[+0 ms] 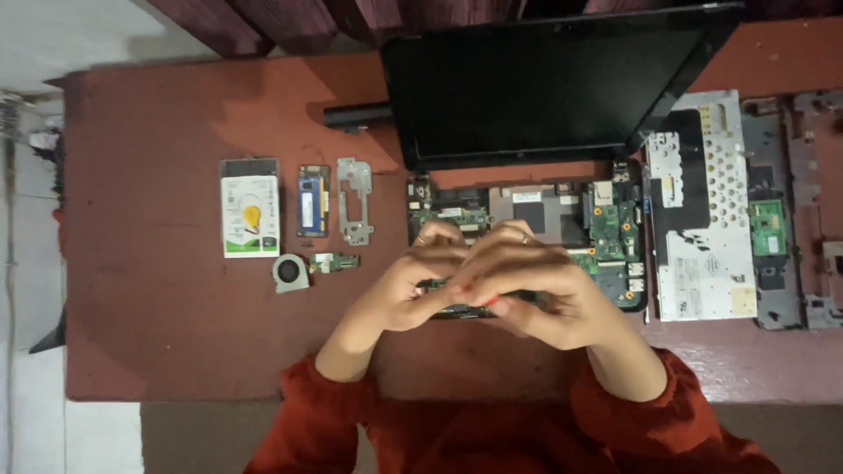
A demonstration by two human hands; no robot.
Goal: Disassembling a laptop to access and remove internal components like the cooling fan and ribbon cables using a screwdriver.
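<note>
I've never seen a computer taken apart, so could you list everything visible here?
Opened laptop base with green circuit board: one, centre.
Black laptop screen: one, top centre.
White-labelled hard drive: one, left.
Blue memory stick: one, beside the drive.
Grey metal bracket: one, right of the stick.
Round grey fan: one, below the drive.
Silver keyboard back panel: one, right.
Reddish-brown table: one.
Left hand, right hand: together over the base, red sleeves.

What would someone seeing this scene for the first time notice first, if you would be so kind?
Most striking is the opened laptop at the middle of the reddish table, its green circuit boards bare below the dark screen. The left hand and right hand meet over its front edge. To the left, removed parts lie in a row: a hard drive, memory module and small fan.
</note>
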